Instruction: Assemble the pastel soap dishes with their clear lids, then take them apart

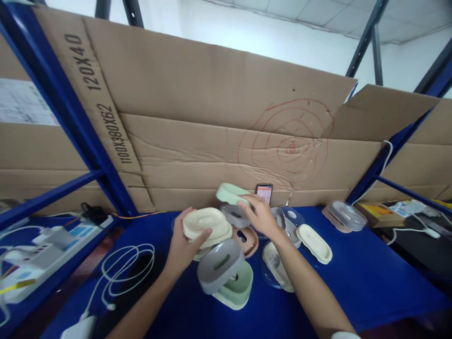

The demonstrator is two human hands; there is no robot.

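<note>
My left hand [179, 242] is closed on a cream oval soap dish [204, 222], its thumb across the front rim. Farther up, my right hand [261, 214] grips a light green soap dish [230, 192] by its right end. A grey dish piece [235, 215] lies just under the green one, beside a pink slotted tray [251, 241]. Closer to me, a grey slotted dish [221, 264] leans over a green dish [236, 288]. A cream dish part [276, 263] is half covered by my right forearm; another cream tray [315, 243] lies to its right.
A phone [264, 193] leans against the cardboard wall [197, 155]. Clear lids [348, 215] with a pink piece sit at the right of the blue table [374, 278]. Coiled white cable [129, 268] and a power strip [60, 256] are at the left; a carton [379, 215] stands far right.
</note>
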